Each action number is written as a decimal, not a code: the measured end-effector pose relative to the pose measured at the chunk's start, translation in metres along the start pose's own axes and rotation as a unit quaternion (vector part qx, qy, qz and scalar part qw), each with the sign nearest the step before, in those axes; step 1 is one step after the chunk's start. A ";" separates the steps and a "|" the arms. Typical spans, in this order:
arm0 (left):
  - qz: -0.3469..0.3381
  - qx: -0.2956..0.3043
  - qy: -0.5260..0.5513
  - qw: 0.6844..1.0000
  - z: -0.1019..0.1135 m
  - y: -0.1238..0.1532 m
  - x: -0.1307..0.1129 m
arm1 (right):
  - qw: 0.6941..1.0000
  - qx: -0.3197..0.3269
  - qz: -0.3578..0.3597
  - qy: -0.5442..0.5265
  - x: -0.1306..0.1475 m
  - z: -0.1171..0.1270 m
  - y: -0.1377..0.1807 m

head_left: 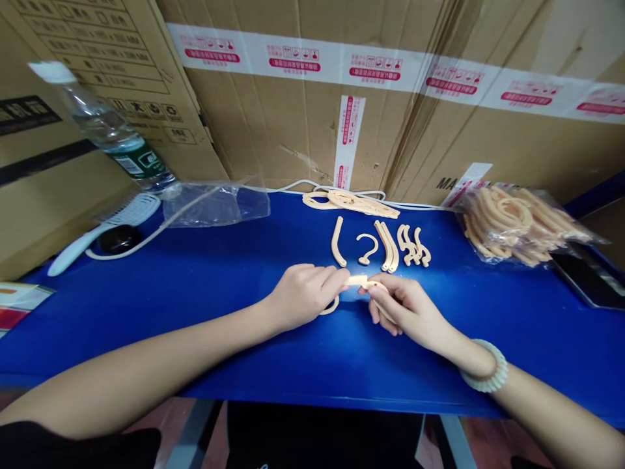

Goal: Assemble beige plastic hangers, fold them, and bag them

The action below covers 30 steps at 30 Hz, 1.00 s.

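Note:
My left hand (pixel 307 294) is closed on a beige plastic hanger hook (pixel 332 307), whose curved end shows below the fingers. My right hand (pixel 407 307) pinches a curved beige hanger arm (pixel 385 311) between thumb and fingers. A short straight beige part (pixel 357 280) bridges the two hands at the fingertips; how the parts join is hard to make out. Behind the hands lie a single hanger arm (pixel 336 242), a loose hook (pixel 368 246), a pair of hanger arms (pixel 387 246) and several small S-shaped pieces (pixel 413 246).
Flat hanger parts (pixel 351 203) lie along a white cable at the back. On the right are a plastic bag of hangers (pixel 522 225) and a phone (pixel 590 277). A water bottle (pixel 110 133), hairbrush (pixel 102 228) and dark round object (pixel 120 240) occupy the left. Cardboard boxes (pixel 273 124) wall the rear.

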<state>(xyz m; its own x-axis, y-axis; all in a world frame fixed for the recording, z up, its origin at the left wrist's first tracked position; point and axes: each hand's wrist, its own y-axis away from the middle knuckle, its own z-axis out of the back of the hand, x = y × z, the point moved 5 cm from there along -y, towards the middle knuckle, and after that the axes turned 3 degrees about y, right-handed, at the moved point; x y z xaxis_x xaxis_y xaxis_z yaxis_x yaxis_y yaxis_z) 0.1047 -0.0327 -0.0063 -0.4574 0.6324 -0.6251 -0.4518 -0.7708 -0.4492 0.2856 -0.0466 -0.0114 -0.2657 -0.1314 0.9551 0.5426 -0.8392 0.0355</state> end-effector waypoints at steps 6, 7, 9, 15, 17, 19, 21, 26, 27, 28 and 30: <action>-0.206 -0.025 -0.262 0.942 -0.003 0.003 -0.018 | 0.997 -0.029 0.023 0.075 0.004 0.002 0.002; -0.225 -0.032 -0.292 0.929 -0.004 0.003 -0.020 | 0.993 -0.040 0.041 0.101 0.007 0.002 0.003; -0.236 -0.043 -0.316 0.918 -0.004 0.004 -0.022 | 0.982 -0.064 0.085 0.159 0.015 0.003 0.004; -0.187 -0.029 -0.258 0.947 -0.004 0.005 -0.020 | 0.907 -0.131 0.241 0.321 0.027 0.001 0.013; -0.134 -0.004 -0.209 0.969 -0.005 0.004 -0.015 | 0.878 -0.131 0.291 0.356 0.030 -0.003 0.016; -0.069 0.017 -0.151 0.986 -0.006 0.004 -0.009 | 0.880 -0.133 0.295 0.348 0.031 -0.002 0.016; 0.010 0.021 -0.075 0.997 -0.005 0.002 -0.002 | 0.915 -0.142 0.235 0.294 0.030 0.006 0.012; 0.248 -0.011 0.235 0.940 0.000 0.002 0.026 | 0.965 -0.202 0.127 0.111 0.025 0.051 0.004; 0.275 -0.018 0.299 0.914 0.001 0.002 0.031 | 0.955 -0.241 0.139 0.106 0.026 0.066 0.004; 0.294 -0.022 0.351 0.889 0.001 0.003 0.034 | 0.938 -0.284 0.158 0.122 0.027 0.081 0.005; 0.314 -0.028 0.412 0.855 0.003 0.003 0.039 | 0.892 -0.351 0.204 0.200 0.029 0.106 0.007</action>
<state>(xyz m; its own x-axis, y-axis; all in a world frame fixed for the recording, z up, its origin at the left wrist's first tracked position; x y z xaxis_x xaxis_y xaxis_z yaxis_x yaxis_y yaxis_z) 0.0838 -0.0102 -0.0299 0.1092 -0.1583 -0.9813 -0.2682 -0.9553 0.1243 0.3664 -0.0006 0.0480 -0.4991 -0.5614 0.6601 0.0648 -0.7838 -0.6177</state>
